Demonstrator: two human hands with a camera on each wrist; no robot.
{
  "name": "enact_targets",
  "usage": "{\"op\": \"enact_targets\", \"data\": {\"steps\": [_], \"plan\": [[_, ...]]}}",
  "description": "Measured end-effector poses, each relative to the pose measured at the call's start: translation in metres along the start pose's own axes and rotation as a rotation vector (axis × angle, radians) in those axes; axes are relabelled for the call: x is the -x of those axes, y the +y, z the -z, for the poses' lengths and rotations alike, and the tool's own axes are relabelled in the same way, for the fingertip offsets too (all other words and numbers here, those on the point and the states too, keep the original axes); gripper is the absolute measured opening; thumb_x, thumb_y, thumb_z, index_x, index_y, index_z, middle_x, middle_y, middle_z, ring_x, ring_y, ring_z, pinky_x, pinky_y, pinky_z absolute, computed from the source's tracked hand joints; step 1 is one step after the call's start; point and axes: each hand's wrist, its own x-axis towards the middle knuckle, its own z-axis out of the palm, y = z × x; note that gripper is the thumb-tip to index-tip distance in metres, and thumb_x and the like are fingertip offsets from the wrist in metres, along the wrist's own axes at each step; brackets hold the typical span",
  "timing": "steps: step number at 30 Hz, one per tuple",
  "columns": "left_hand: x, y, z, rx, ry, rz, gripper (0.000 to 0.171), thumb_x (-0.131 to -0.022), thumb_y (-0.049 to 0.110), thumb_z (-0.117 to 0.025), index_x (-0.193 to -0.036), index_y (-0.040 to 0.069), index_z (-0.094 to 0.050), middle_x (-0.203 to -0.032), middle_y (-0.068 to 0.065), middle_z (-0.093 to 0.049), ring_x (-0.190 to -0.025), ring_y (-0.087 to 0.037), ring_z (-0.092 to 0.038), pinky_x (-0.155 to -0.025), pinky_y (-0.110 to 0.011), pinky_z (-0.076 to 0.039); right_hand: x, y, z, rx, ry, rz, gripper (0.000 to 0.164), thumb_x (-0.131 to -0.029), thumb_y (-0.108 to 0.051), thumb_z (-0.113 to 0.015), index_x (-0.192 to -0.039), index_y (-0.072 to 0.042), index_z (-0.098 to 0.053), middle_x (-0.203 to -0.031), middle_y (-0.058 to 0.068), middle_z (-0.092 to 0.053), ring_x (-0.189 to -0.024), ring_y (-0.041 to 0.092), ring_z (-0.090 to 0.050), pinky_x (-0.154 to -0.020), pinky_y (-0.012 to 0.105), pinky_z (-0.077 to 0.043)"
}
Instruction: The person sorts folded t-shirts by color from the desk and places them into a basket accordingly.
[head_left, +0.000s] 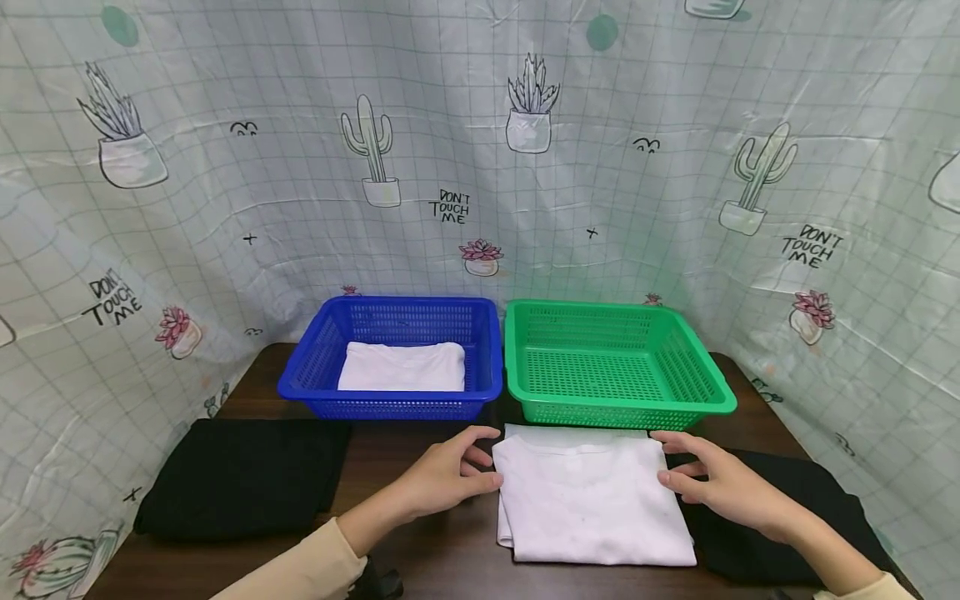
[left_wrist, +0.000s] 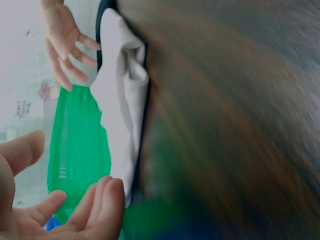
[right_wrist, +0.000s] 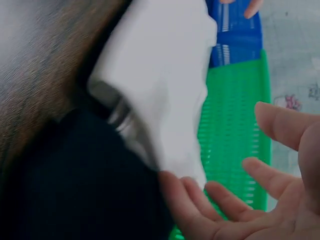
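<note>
A folded white T-shirt (head_left: pixel 588 500) lies flat on the dark table, its neckline toward the green basket (head_left: pixel 611 411). By its left edge is my left hand (head_left: pixel 450 475), thumb and fingers spread apart, the tips at or very near the cloth. My right hand (head_left: pixel 723 483) is at the opposite edge in a similar pose. In the right wrist view, fingertips (right_wrist: pixel 172 185) meet the side of the white T-shirt (right_wrist: pixel 165 75); whether they press on it I cannot tell. Neither hand grips the cloth.
A blue basket (head_left: pixel 390 408) holding a folded white garment (head_left: pixel 403 368) stands left of the green one. Folded black cloth (head_left: pixel 243 479) lies at the left, and more black cloth (head_left: pixel 787 508) at the right, partly behind my right hand. A patterned curtain (head_left: pixel 450 125) hangs behind.
</note>
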Motion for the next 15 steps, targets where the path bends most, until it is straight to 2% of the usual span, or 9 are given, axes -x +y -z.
{"op": "enact_targets", "data": {"steps": [4,7,10,15], "plan": [[-0.007,-0.002,-0.012,0.033,-0.033,0.07,0.065,-0.096,0.023,-0.081,-0.153,0.013,-0.053,-0.12,-0.015,-0.072,-0.092,-0.023,-0.074,-0.073,-0.039,-0.06,-0.003,0.008,-0.003,-0.017,-0.01,-0.056,0.074,-0.106,-0.025,-0.068,-0.164,0.002,-0.03,-0.153,0.039,-0.039,-0.115,0.033,-0.07,-0.087,0.045,-0.063],[-0.011,-0.001,-0.019,0.093,-0.061,0.128,0.065,-0.095,0.019,-0.081,-0.153,0.012,-0.052,-0.119,-0.015,-0.07,-0.087,-0.025,-0.074,-0.078,-0.043,-0.062,-0.004,0.009,-0.006,-0.032,-0.025,-0.083,0.076,-0.106,-0.026,-0.069,-0.164,0.003,-0.029,-0.149,0.04,-0.041,-0.11,0.031,-0.07,-0.086,0.046,-0.063],[-0.015,0.0,-0.023,0.165,-0.076,0.175,0.067,-0.095,0.015,-0.081,-0.154,0.01,-0.051,-0.123,-0.018,-0.065,-0.088,-0.028,-0.074,-0.082,-0.045,-0.064,-0.006,0.009,-0.007,-0.041,-0.035,-0.108,0.078,-0.105,-0.025,-0.07,-0.164,0.003,-0.027,-0.148,0.041,-0.041,-0.109,0.033,-0.07,-0.084,0.047,-0.063],[-0.018,-0.001,-0.023,0.225,-0.077,0.205,0.07,-0.094,0.01,-0.081,-0.156,0.007,-0.048,-0.128,-0.022,-0.061,-0.096,-0.027,-0.073,-0.086,-0.044,-0.063,-0.011,0.005,-0.009,-0.028,-0.012,-0.178,0.081,-0.103,-0.025,-0.074,-0.164,0.001,-0.028,-0.14,0.037,-0.049,-0.105,0.034,-0.072,-0.079,0.05,-0.064]]}}
